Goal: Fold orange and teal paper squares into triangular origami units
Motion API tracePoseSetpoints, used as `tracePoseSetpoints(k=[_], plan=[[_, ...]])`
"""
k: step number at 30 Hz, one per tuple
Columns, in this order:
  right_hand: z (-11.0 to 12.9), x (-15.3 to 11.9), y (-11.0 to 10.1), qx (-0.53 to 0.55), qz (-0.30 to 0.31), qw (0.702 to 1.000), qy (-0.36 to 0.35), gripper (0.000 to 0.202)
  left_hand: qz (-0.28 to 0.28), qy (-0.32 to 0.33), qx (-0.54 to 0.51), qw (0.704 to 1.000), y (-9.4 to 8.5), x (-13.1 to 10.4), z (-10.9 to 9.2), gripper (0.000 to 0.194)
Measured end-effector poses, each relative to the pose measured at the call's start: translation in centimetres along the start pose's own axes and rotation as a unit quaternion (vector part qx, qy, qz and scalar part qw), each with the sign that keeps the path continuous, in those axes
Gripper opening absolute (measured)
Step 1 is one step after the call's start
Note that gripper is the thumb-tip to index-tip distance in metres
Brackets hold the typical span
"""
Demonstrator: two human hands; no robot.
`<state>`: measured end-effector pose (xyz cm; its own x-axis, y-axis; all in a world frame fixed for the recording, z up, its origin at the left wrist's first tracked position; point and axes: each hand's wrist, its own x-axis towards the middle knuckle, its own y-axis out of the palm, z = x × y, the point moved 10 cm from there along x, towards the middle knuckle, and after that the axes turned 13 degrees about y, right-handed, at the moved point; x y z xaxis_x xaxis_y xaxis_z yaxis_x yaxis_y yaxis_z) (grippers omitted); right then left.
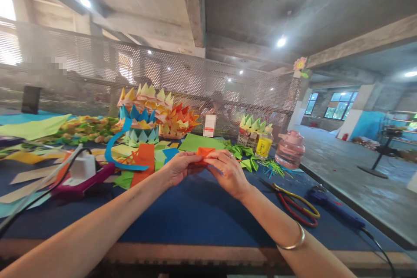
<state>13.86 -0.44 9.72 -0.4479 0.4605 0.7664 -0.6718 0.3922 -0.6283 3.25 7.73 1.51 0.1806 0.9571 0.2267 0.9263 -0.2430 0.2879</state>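
A small folded piece of orange paper (206, 152) is pinched between both hands above the blue table surface (185, 213). My left hand (183, 166) grips its left side with thumb and fingers together. On its right side, my right hand (228, 173) closes over the paper, a ring on one finger. Behind and left of my hands lie flat orange paper (143, 163) and a curved blue paper strip (112, 152). Green folded paper pieces (239, 151) lie just beyond my right hand.
Scissors (295, 202) and a blue corded tool (335, 208) lie at right. A pink bottle (289, 150) and yellow-labelled bottle (263, 143) stand behind them. Folded-paper baskets (146, 117) stand at the back. A purple power strip (81, 184) with cables is at left.
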Motion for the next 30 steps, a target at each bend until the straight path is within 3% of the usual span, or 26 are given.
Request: tracePoseSetpoints(k=[9,14,30], plan=[[0.8,-0.4,0.0,-0.012,0.003,0.999,-0.053,0.022,0.005,-0.024,0.02,0.999,0.0,-0.1,0.4,0.025],[0.5,-0.2,-0.2,-0.019,-0.013,0.999,-0.041,0.017,0.01,-0.021,0.023,0.999,0.0,-0.1,0.4,0.018],[-0.6,0.0,-0.8,-0.029,-0.038,0.999,0.001,0.02,0.044,0.004,-0.002,0.999,1.1,-0.2,0.0,0.02]])
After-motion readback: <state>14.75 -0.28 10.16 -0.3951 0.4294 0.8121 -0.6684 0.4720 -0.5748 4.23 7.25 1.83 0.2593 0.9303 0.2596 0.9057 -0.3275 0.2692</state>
